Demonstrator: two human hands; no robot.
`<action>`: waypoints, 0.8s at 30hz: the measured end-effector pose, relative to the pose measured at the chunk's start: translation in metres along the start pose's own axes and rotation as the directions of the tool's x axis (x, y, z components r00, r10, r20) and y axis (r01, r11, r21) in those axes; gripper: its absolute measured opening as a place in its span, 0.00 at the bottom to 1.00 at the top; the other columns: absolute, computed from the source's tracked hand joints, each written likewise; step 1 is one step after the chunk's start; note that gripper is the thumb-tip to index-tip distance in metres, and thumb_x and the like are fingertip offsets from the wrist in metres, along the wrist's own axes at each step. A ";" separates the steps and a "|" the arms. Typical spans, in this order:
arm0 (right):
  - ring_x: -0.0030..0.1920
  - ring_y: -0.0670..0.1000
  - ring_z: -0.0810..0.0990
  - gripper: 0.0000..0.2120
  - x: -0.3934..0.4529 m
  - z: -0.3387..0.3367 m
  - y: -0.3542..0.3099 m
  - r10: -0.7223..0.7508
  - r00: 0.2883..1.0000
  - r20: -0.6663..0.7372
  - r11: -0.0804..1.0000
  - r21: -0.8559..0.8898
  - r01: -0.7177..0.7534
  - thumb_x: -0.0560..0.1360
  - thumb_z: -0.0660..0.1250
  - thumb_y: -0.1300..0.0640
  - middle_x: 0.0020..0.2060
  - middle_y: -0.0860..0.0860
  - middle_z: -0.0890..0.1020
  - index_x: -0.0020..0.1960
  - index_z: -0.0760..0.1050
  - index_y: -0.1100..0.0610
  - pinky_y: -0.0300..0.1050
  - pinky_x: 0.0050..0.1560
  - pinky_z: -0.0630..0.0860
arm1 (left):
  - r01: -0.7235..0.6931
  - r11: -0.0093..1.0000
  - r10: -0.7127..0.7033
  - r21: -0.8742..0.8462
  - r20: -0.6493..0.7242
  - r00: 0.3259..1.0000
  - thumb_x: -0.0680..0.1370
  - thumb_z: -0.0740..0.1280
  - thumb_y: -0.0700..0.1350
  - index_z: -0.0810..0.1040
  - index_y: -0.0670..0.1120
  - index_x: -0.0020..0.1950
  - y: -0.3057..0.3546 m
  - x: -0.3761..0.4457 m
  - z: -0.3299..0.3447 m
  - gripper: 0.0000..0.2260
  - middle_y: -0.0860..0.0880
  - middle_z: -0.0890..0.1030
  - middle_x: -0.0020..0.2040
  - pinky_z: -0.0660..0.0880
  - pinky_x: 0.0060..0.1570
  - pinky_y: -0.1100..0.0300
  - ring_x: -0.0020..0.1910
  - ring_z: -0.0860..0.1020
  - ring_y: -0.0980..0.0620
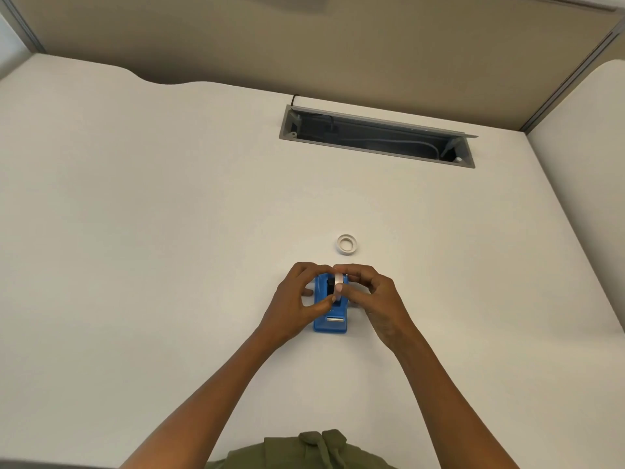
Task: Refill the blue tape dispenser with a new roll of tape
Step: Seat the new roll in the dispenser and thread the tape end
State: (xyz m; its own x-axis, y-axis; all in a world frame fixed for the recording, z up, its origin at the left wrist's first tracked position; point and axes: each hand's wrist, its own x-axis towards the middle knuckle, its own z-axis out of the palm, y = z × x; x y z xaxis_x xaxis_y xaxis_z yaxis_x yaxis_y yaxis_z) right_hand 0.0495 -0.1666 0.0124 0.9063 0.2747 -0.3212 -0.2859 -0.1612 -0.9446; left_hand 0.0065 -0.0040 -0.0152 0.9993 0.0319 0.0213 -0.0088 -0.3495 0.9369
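Blue plastic tape dispenser (330, 313) sits on the white counter (169, 265), near centre, cutter end toward the person. Boxy body w/ rounded corners, glossy; a small silver metal strip at the near end, dark slot open in the top. A roll of tape (338, 284) stands on edge in/over that slot, seen as a narrow whitish band, smooth, slightly translucent; can't tell if it's fully seated.

Left hand (297, 299) is just left of the dispenser, fingers curled over its far top corner, thumb coming across to the roll's near edge, so its grip is closed on the roll, pinching it. Right hand (372, 296) is just right of the dispenser, fingers curled in, fingertips on the roll's right face and far edge: also gripping the roll. Both hands meet over the dispenser's far half; its near half w/ the cutter is uncovered.

A second ring (347, 245) lies flat on the counter just beyond the hands, apart from them; white, round, thin-walled, hollow centre. Can't tell if it's a spent core or another roll.

Counter is matte, off-white, smooth. Further back, right of centre, a long grey metal-framed cable tray (372, 138) is set into it, lid open, cables inside. Beige partition wall (236, 45) behind. Olive-green fabric top (304, 451) w/ drawstrings at bottom edge.
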 end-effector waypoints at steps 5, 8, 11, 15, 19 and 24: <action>0.57 0.57 0.79 0.13 0.004 0.007 -0.006 0.034 0.997 -0.064 0.999 -0.016 -0.035 0.71 0.71 0.66 0.52 0.57 0.82 0.55 0.79 0.60 0.51 0.58 0.77 | 0.018 1.000 -0.018 -0.017 0.002 1.000 0.72 0.71 0.44 0.70 0.59 0.60 0.001 0.000 -0.001 0.20 0.56 0.73 0.57 0.74 0.50 0.71 0.55 0.73 0.62; 0.53 0.59 0.80 0.10 0.009 0.010 -0.008 0.057 0.994 -0.093 0.998 0.011 -0.056 0.72 0.70 0.65 0.51 0.62 0.82 0.54 0.80 0.63 0.51 0.54 0.78 | 0.026 0.999 -0.026 -0.029 0.002 1.000 0.72 0.71 0.45 0.67 0.63 0.59 0.001 0.000 -0.001 0.23 0.59 0.72 0.58 0.75 0.51 0.69 0.56 0.73 0.63; 0.47 0.54 0.80 0.09 0.014 0.009 -0.010 0.074 0.993 -0.095 0.997 0.019 -0.073 0.72 0.70 0.64 0.48 0.61 0.83 0.52 0.80 0.65 0.41 0.45 0.77 | 0.009 1.000 -0.009 -0.015 0.008 1.000 0.72 0.71 0.45 0.65 0.67 0.58 -0.001 -0.001 0.000 0.24 0.62 0.71 0.57 0.75 0.52 0.68 0.57 0.73 0.62; 0.45 0.51 0.80 0.08 0.016 0.007 -0.009 0.102 0.992 -0.080 0.994 0.051 -0.098 0.72 0.72 0.61 0.43 0.55 0.84 0.50 0.82 0.63 0.43 0.45 0.76 | -0.009 1.000 0.009 -0.003 0.004 1.000 0.73 0.70 0.46 0.65 0.69 0.58 -0.001 -0.001 0.000 0.24 0.63 0.71 0.57 0.75 0.51 0.68 0.57 0.73 0.63; 0.50 0.51 0.81 0.10 0.014 0.003 -0.007 0.089 0.995 -0.046 0.994 0.066 -0.085 0.73 0.71 0.57 0.48 0.54 0.84 0.52 0.82 0.60 0.44 0.46 0.76 | -0.007 1.000 0.007 -0.003 0.002 1.000 0.74 0.69 0.47 0.70 0.61 0.61 -0.001 -0.001 0.001 0.19 0.55 0.73 0.58 0.76 0.53 0.65 0.57 0.73 0.59; 0.52 0.49 0.79 0.13 0.006 -0.004 -0.006 0.049 0.996 0.079 0.999 0.004 -0.050 0.71 0.73 0.61 0.55 0.54 0.81 0.54 0.82 0.53 0.39 0.45 0.75 | -0.005 1.000 0.005 -0.014 -0.001 1.000 0.74 0.69 0.45 0.73 0.53 0.62 0.001 -0.001 0.000 0.17 0.54 0.73 0.57 0.75 0.51 0.68 0.55 0.74 0.58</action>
State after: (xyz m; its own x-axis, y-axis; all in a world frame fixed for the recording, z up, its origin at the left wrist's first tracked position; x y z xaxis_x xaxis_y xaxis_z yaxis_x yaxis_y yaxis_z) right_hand 0.0576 -0.1677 0.0170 0.8636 0.3407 -0.3716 -0.3319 -0.1706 -0.9277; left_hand 0.0059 -0.0040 -0.0146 0.9992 0.0310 0.0263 -0.0143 -0.3367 0.9415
